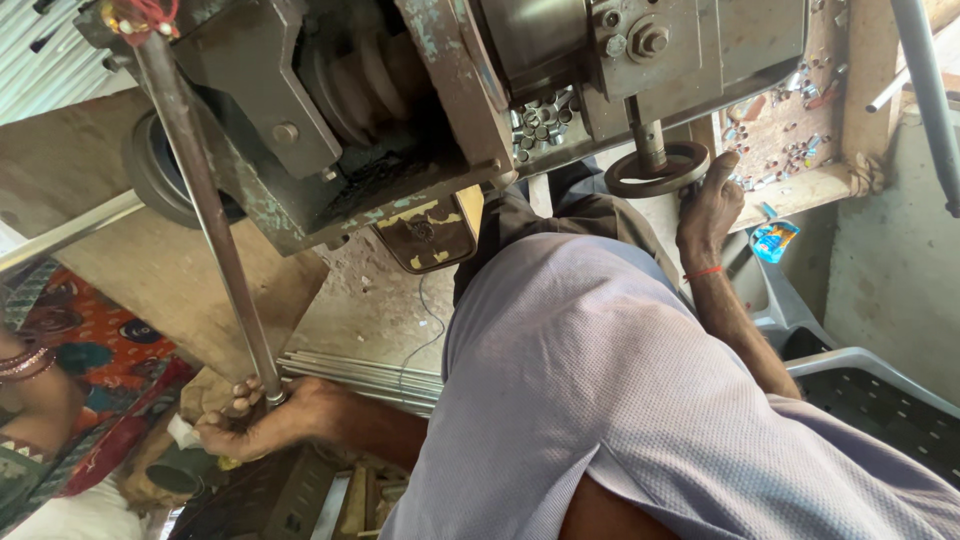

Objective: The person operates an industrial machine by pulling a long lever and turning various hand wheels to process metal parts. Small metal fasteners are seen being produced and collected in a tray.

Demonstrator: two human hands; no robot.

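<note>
View from above our own torso, in a pale lilac shirt (600, 400), as we stand at a worn grey-green machine (420, 110). Our left hand (255, 425) grips the lower end of a long steel rod (205, 200), fingers curled tight around it and pressed together; the rod runs up at a slant to the machine's left edge, so a hold at the far end appears suited to steadying and guiding it. Our right hand (708, 205) rests against the rim of a small handwheel (657, 168) under the machine's right side, fingers stretched upward along the wheel, thumb hidden; whether they truly clasp the rim we cannot tell. A red thread (703, 272) circles that wrist. Short cut metal pieces (540, 125) lie heaped in a recess behind the wheel's shaft, and more are scattered on the wooden shelf (800, 185) at the machine's right edge. A bundle of further rods (360, 375) lies on the floor near the left hand. Another person's bangled arm (30, 385) shows at the left edge.
</note>
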